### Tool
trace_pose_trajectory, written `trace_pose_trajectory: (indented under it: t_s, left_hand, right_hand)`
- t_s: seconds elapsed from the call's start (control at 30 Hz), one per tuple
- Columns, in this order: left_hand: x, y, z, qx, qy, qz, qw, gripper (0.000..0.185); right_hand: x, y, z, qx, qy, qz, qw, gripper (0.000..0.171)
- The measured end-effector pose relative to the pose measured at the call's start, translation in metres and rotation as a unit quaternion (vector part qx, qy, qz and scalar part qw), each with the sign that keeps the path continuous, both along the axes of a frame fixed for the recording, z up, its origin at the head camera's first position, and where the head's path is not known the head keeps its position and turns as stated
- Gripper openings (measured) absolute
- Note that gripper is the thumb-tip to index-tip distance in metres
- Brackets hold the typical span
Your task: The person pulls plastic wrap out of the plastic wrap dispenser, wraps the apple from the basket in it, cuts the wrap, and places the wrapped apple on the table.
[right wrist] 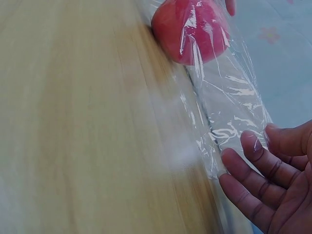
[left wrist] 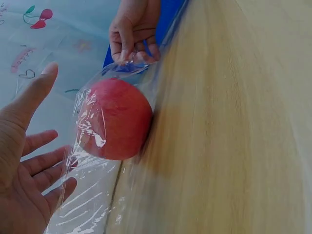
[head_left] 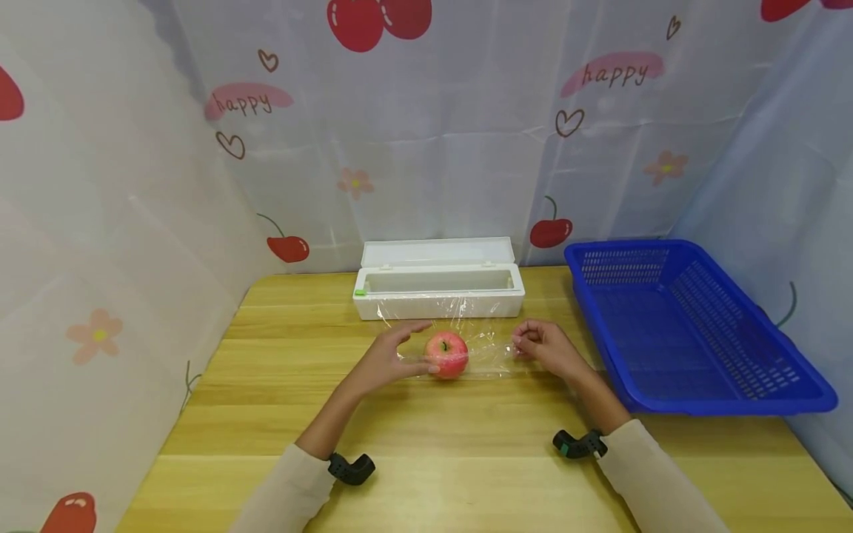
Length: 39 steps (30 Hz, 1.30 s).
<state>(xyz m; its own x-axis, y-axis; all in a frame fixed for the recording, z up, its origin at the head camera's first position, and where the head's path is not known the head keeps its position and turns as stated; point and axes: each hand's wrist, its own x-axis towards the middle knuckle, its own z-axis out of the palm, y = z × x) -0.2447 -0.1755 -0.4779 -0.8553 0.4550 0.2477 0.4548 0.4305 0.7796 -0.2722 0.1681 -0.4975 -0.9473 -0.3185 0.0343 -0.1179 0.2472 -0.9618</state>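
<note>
apple (head_left: pixel 446 354): red, resting on the table (head_left: pixel 466 474) between the two hands, in front of the white box (head_left: pixel 440 306), with clear film (right wrist: pixel 234 107) draped over it.
left hand (head_left: pixel 393 355): spread, thumb and fingers held apart just beside the apple, palm turned toward it.
right hand (head_left: pixel 543 346): pinching the film's edge between thumb and fingers, to the right of the apple.
film: shiny and creased, stretching from the apple across to the right hand.
white box: long, near the back of the table, lid (head_left: pixel 437 253) raised, a small green piece (head_left: pixel 360 292) at its left end.
basket (head_left: pixel 686 333): blue plastic with slotted walls, on the table's right side.
curtain (head_left: pixel 440 148): pale cloth printed with cherries, flowers and hearts.
</note>
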Motion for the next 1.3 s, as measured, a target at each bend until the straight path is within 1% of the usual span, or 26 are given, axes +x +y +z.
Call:
trace_pose_trajectory:
  t_s: [0.07, 0.17, 0.4, 0.57, 0.67, 0.73, 0.83, 0.97, 1.03, 1.1, 1.13, 1.2, 1.3]
  left_hand:
    - [-0.002, 0.005, -0.003, -0.001, -0.009, -0.010, 0.9999, 0.079]
    - [-0.006, 0.010, -0.008, 0.002, -0.024, -0.016, 0.9996, 0.078]
    - [-0.011, 0.016, -0.015, 0.024, -0.057, 0.004, 0.9981, 0.068]
    - [-0.011, 0.016, -0.018, 0.028, -0.086, 0.004, 0.9959, 0.063]
    - [-0.012, 0.017, -0.020, 0.042, -0.102, 0.004, 0.9939, 0.061]
    - [-0.012, 0.017, -0.020, 0.051, -0.110, 0.008, 0.9926, 0.060]
    - [-0.013, 0.017, -0.021, 0.065, -0.113, 0.010, 0.9914, 0.059]
    - [-0.014, 0.017, -0.023, 0.077, -0.117, 0.010, 0.9901, 0.059]
    - [-0.014, 0.017, -0.023, 0.082, -0.121, 0.009, 0.9892, 0.058]
    - [-0.015, 0.017, -0.023, 0.083, -0.125, 0.009, 0.9886, 0.058]
    - [-0.015, 0.017, -0.024, 0.083, -0.124, 0.008, 0.9887, 0.058]
    - [-0.015, 0.017, -0.023, 0.083, -0.124, 0.006, 0.9888, 0.057]
    - [-0.015, 0.016, -0.023, 0.086, -0.121, 0.001, 0.9889, 0.057]
  right_hand:
    - [0.000, 0.001, 0.000, 0.002, 0.002, 0.002, 1.000, 0.013]
    - [0.000, 0.001, -0.001, 0.004, 0.003, 0.004, 1.000, 0.014]
    - [0.000, 0.000, -0.002, 0.001, 0.005, 0.002, 1.000, 0.014]
    - [0.002, 0.000, -0.002, -0.001, 0.000, -0.004, 1.000, 0.014]
    - [0.002, 0.000, -0.001, 0.003, 0.004, -0.011, 1.000, 0.014]
    - [0.001, 0.000, -0.001, 0.011, 0.021, -0.015, 1.000, 0.015]
    - [-0.001, 0.001, 0.000, 0.012, 0.049, -0.026, 0.998, 0.016]
    - [-0.002, 0.000, 0.003, 0.027, 0.080, -0.081, 0.993, 0.020]
    - [-0.001, -0.001, 0.006, 0.046, 0.098, -0.115, 0.987, 0.022]
    - [0.000, -0.003, 0.010, 0.061, 0.121, -0.135, 0.981, 0.024]
    - [0.002, -0.005, 0.013, 0.065, 0.132, -0.137, 0.980, 0.025]
    - [0.005, -0.009, 0.018, 0.067, 0.149, -0.124, 0.979, 0.027]
    - [0.011, -0.019, 0.026, 0.059, 0.160, -0.077, 0.982, 0.033]
